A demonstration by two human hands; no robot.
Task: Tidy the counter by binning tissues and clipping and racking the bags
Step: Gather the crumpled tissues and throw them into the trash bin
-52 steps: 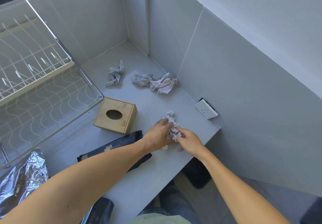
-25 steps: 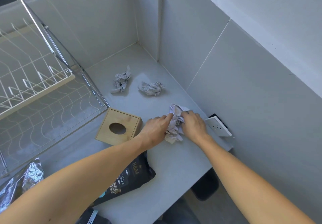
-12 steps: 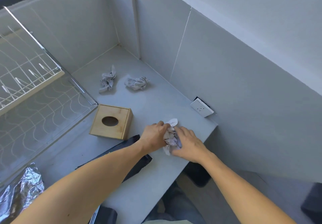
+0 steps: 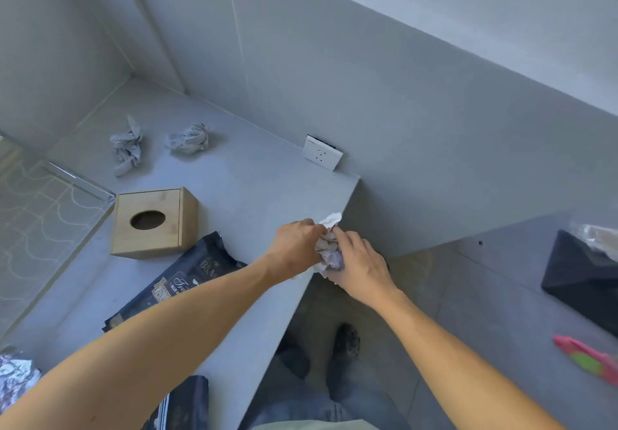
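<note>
At the right-hand edge of the grey counter (image 4: 234, 195), both hands meet around one crumpled wad of tissue (image 4: 329, 249); the left hand (image 4: 294, 245) grips it from the left with curled fingers, the right hand (image 4: 359, 262) closes on it from the right, and the wad sits squeezed between them right at the counter's lip, a white corner of it sticking up above the knuckles. Far back near the corner of the wall lie two more crumpled tissues — one long and twisted (image 4: 127, 148), one rounder (image 4: 187, 142) just beside it; they are close together but apart. Nearer, a wooden tissue box (image 4: 153, 222) with an oval hole in its top stands on the counter; a dark printed bag (image 4: 177, 282) lies flat just in front of it, partly under the left forearm. Another dark bag (image 4: 184, 403) shows at the bottom edge, and a crinkled foil bag (image 4: 15, 379) at the lower left corner. A wire rack shelf (image 4: 43, 209) fills the left side; a white wall socket (image 4: 321, 152) sits on the tiled wall where it meets the counter. Down on the floor to the right stands a black bin (image 4: 582, 275); a pink and green object (image 4: 588, 359) lies near it, too blurred to name.
</note>
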